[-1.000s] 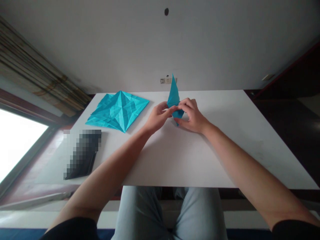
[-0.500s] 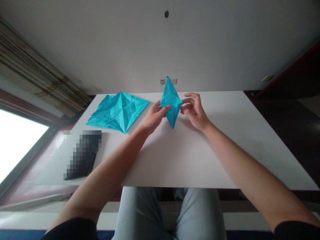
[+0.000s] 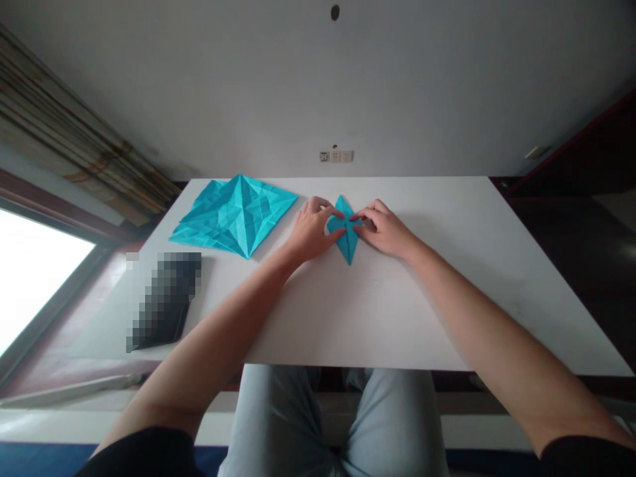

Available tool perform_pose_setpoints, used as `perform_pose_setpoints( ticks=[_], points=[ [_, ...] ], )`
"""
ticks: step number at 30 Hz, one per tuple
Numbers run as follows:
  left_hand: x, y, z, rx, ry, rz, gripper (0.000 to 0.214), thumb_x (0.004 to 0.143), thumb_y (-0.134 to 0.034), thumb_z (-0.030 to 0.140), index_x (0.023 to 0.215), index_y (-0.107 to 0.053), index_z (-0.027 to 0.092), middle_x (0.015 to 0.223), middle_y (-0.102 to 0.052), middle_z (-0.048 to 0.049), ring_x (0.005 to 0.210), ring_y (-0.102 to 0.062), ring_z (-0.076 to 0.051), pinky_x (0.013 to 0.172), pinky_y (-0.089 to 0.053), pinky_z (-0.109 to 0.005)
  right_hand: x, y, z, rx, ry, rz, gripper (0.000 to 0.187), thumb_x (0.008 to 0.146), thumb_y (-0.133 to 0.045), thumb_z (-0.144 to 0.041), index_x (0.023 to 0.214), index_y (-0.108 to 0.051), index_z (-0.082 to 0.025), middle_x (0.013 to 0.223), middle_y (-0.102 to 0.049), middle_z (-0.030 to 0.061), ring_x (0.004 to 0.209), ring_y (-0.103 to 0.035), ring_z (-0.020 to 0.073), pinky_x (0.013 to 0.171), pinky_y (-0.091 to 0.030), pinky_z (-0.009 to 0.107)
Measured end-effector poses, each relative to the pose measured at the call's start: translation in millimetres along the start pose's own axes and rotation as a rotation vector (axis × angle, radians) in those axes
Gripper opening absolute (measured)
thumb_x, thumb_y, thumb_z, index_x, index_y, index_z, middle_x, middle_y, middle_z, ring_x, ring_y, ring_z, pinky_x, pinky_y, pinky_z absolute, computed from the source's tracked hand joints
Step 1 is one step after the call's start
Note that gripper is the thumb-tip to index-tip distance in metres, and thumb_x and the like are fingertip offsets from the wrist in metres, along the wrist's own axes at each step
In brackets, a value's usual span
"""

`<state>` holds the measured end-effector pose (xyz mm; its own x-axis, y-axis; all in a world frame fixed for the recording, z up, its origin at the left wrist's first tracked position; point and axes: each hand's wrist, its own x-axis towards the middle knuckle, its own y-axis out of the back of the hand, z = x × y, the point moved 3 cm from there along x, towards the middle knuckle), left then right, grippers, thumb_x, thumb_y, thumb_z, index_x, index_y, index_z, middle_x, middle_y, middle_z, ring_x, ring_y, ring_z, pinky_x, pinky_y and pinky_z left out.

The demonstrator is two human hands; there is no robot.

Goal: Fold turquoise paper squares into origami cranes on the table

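A small turquoise piece of folded paper [image 3: 348, 248], diamond-shaped with a lengthwise crease, lies on the white table [image 3: 368, 318] between my hands. My left hand [image 3: 314, 230] is closed on its left side, thumb and fingers at the paper's middle. From the right, my right hand [image 3: 385, 230] grips the other side, its fingertips near those of the left. The fingers cover parts of the paper's edges. Just left of my left hand lies a larger stack of creased turquoise paper [image 3: 242, 215].
A dark object [image 3: 169, 301], partly pixelated, rests at the table's left front. The table's back edge meets a grey wall [image 3: 422, 93] with sockets [image 3: 336, 156]. A curtain [image 3: 79, 126] and a bright window [image 3: 40, 271] are on the left.
The folded paper has come down from upright in the air to the table. My right hand has gone from loose fingers beside it to gripping it; my left hand has shifted its hold.
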<state>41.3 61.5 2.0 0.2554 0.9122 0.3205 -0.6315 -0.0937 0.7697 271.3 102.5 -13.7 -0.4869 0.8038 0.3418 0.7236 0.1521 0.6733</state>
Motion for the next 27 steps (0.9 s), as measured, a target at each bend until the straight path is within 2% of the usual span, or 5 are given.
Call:
perform_pose_setpoints(
  ticks=[5, 11, 18, 23, 27],
  points=[
    [1.8, 3.0, 12.3, 0.063, 0.055, -0.122, 0.029, 0.111, -0.067, 0.048, 0.121, -0.082, 0.025, 0.130, -0.080, -0.0119, 0.130, -0.071, -0.036, 0.124, -0.045, -0.061, 2.3, -0.8, -4.2, 0.028, 0.039, -0.012, 0.052, 0.111, -0.060, -0.071, 0.102, -0.082, -0.025, 0.112, -0.073, 0.0121, 0.106, -0.071, 0.0310, 0.099, -0.057, 0.046],
    [6.0, 20.4, -1.1, -0.182, 0.084, -0.213, 0.038, 0.103, -0.072, 0.060, 0.106, -0.077, 0.023, 0.119, -0.086, -0.0091, 0.115, -0.079, -0.029, 0.114, -0.057, -0.048, 3.4, 11.0, -12.6, 0.095, -0.017, -0.062, 0.066, 0.112, -0.052, -0.080, 0.081, -0.070, -0.024, 0.087, -0.071, 0.0068, 0.083, -0.064, 0.0249, 0.082, -0.049, 0.041],
    [6.7, 39.4, -22.0, -0.357, -0.026, -0.443, 0.043, 0.081, -0.094, 0.056, 0.107, -0.080, 0.024, 0.148, -0.080, -0.0120, 0.140, -0.073, -0.032, 0.126, -0.054, -0.049, 0.9, 18.4, -11.0, 0.118, 0.081, -0.204, 0.055, 0.093, -0.085, -0.073, 0.073, -0.068, -0.024, 0.117, -0.079, 0.0112, 0.083, -0.063, 0.0211, 0.080, -0.053, 0.040],
    [8.6, 35.4, -22.0, -0.326, -0.092, -0.407, 0.038, 0.083, -0.088, 0.049, 0.111, -0.082, 0.024, 0.138, -0.083, -0.0096, 0.134, -0.076, -0.031, 0.124, -0.057, -0.048, 0.2, 21.7, -10.9, 0.133, 0.089, -0.236, 0.050, 0.084, -0.096, -0.068, 0.077, -0.073, -0.025, 0.121, -0.077, 0.0107, 0.089, -0.065, 0.0228, 0.081, -0.056, 0.040],
    [8.2, 34.6, -9.8, -0.217, -0.202, -0.349, 0.025, 0.089, -0.084, 0.044, 0.103, -0.083, 0.024, 0.125, -0.085, -0.0080, 0.121, -0.079, -0.029, 0.116, -0.060, -0.045, -0.4, 23.1, -11.2, 0.162, 0.048, -0.235, 0.058, 0.073, -0.102, -0.073, 0.101, -0.081, -0.027, 0.116, -0.075, 0.0088, 0.093, -0.064, 0.0248, 0.077, -0.055, 0.038]
  ],
)
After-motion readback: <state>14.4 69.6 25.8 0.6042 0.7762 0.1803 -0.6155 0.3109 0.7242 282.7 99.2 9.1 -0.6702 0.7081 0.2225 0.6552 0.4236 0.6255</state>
